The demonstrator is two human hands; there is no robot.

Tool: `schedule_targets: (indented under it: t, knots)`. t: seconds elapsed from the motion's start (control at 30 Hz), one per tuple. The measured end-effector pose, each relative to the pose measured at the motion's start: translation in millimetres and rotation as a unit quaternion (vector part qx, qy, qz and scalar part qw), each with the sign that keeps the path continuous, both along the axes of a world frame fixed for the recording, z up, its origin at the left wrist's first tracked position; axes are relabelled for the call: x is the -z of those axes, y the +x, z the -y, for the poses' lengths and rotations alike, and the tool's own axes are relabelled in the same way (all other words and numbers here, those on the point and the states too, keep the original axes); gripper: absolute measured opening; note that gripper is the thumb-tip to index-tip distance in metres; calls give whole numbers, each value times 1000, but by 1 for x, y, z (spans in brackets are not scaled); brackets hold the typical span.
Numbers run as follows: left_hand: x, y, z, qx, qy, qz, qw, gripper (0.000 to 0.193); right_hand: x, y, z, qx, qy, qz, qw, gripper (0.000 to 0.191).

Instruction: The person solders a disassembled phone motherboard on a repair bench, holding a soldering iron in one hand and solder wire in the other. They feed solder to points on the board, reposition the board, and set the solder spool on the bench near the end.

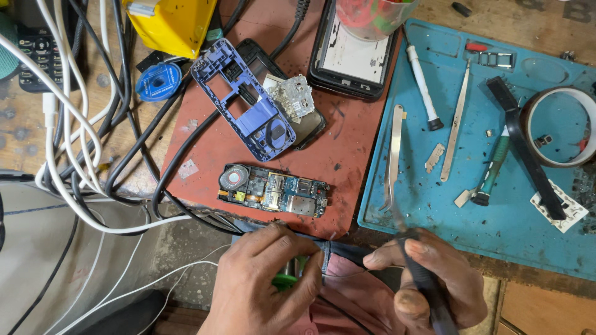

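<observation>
My wooden bench [25,142] carries a red mat [347,155], a blue mat [496,217] (tool-strewn) and tangled cables [81,142].

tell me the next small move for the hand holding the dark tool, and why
Probably bring the right hand, gripping the dark pen-shaped tool, forward to the bare blue-green circuit board on the red-brown mat. The board lies exposed just ahead of both hands, while the left hand pinches something small and green near the table edge.

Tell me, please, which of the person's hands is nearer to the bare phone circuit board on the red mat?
Left. The left hand lies just below the circuit board, almost under it; the right hand, holding a dark tool, sits below and off to its right.
</observation>
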State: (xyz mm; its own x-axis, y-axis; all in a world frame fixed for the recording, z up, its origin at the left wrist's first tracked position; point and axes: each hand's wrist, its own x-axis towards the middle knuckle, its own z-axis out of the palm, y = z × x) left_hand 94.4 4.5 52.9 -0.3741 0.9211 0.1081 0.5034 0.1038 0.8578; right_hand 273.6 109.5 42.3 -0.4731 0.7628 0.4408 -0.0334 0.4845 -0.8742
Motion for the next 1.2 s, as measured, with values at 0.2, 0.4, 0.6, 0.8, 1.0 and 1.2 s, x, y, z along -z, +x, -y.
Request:
schedule_targets:
  t: [0.2, 0.4, 0.6, 0.8, 1.0, 1.2]
  knots:
    - [1, 3, 8, 85, -4, 126, 988, 14, -7, -9, -7, -51, 118, 77, 989, 41]
    - [-2, 4, 9, 95, -24, 184, 978, 14, -8, -4, -11, -100, 92, 28, 990, 42]
    - [-6, 3, 9, 90, -100, 249, 959, 25, 7, 6, -5, -81, 52, 33, 995, 41]
    - [-1, 1, 10, 120, -169, 321, 924, 26, 6, 0, -2, -39, 88, 46, 994, 45]
    - [12, 3, 13, 62, -305, 409, 858, 24, -2, -1, -6, -112, 136, 143, 974, 51]
    - [22, -11, 24, 126, -145, 348, 918, 20, -6, 0, 5, -165, 73, 103, 978, 52]
